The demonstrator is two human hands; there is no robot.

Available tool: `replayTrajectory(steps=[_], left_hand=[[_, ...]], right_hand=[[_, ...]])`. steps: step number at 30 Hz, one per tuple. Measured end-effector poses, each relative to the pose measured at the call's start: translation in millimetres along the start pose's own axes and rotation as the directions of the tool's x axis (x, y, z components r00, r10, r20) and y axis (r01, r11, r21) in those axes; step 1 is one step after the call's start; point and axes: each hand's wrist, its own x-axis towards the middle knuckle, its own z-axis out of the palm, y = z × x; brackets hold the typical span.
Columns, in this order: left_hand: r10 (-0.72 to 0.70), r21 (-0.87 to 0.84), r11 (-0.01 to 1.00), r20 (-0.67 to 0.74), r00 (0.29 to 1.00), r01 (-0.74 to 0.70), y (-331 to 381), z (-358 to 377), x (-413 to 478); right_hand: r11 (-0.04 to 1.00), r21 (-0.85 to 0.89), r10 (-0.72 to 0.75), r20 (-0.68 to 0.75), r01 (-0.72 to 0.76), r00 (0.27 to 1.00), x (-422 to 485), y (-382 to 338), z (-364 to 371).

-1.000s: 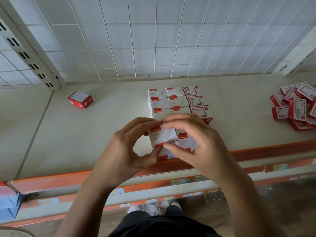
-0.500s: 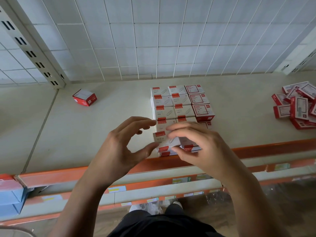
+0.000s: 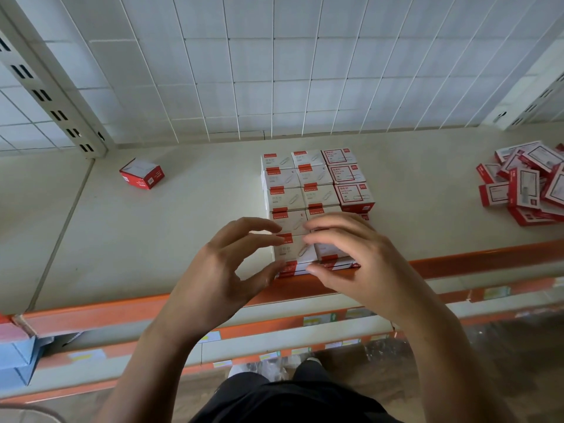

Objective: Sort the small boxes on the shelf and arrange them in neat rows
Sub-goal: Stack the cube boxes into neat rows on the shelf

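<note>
Both my hands curl around the nearest boxes [image 3: 294, 250] on the shelf [image 3: 152, 239]: left hand [image 3: 219, 270] half-open, right hand [image 3: 351, 257] half-open, thumbs touching box fronts.

You stand before a cream metal shelf [image 3: 171, 227] with an orange front edge [image 3: 457, 264], a white wire-grid back panel [image 3: 274, 71] and slotted uprights [image 3: 52, 96]

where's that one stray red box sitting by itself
In the head view the lone red box lies tilted at the shelf's back left, near the slotted upright and well left of the neat block of boxes.
</note>
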Motion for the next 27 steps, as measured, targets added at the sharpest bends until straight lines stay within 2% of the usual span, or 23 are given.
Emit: replayTrajectory(steps=[5,13,19,21,24,27], left_hand=[[0.041,0.044,0.998,0.027,0.999,-0.043,-2,7,1],[0.074,0.064,0.995,0.010,0.997,-0.074,-6,17,8],[0.061,0.117,0.991,0.054,0.997,-0.067,-5,14,14],[0.052,0.080,0.995,0.054,0.997,-0.056,-3,11,16],[0.022,0.060,0.998,-0.003,1.000,-0.022,0,4,14],[-0.005,0.145,0.989,-0.075,0.997,0.016,-8,-7,4]], right_hand=[[0.997,-0.038,0.073,0.019,-0.073,0.997,-12,10,-18],[0.999,0.004,0.050,0.009,-0.050,0.999,-12,18,-18],[0.995,0.019,0.097,0.052,-0.098,0.994,-9,18,-24],[0.995,0.013,0.097,0.026,-0.097,0.995,-4,13,-25],[0.998,0.023,0.064,-0.094,-0.062,0.993,8,3,-21],[0.998,0.018,0.059,-0.166,-0.057,0.984,25,-10,-12]])
